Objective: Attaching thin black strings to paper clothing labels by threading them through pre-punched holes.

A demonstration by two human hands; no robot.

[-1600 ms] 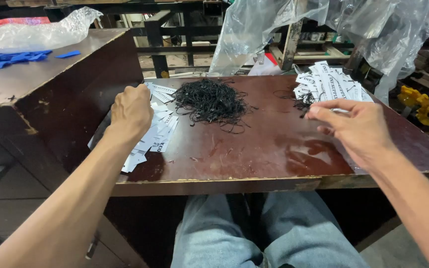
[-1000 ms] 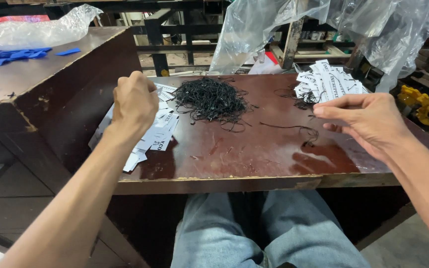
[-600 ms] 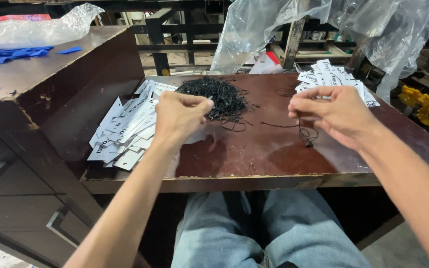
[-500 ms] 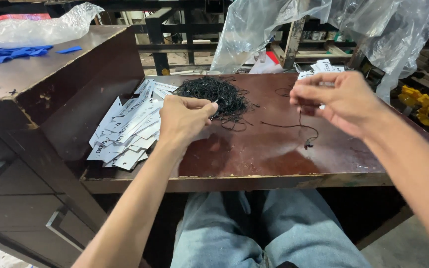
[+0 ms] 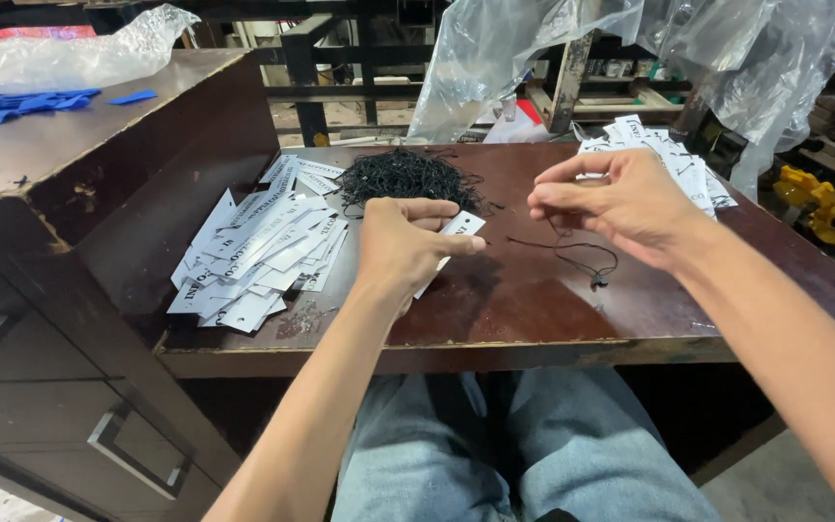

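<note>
The left hand (image 5: pixel 408 242) pinches a white tag (image 5: pixel 451 237), its long axis pointing toward two o'clock. The right hand (image 5: pixel 620 198) sits at three o'clock from it, fingers closed on a black string (image 5: pixel 572 253) dangling over the table (image 5: pixel 533 309).

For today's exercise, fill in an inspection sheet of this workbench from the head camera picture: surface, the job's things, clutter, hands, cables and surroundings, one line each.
Surface: dark brown table, worn and scuffed near the front edge.
Job's things: white paper tag in the left hand; thin black string hanging from the right hand, its lower end lying on the table.
Clutter: heap of black strings; spread of white tags on the left; second pile of tags behind the right hand.
Hands: both pinching, held apart.
Cables: nothing seen.
Surroundings: dark cabinet with blue scraps; clear plastic sheeting; yellow toy vehicle.
</note>
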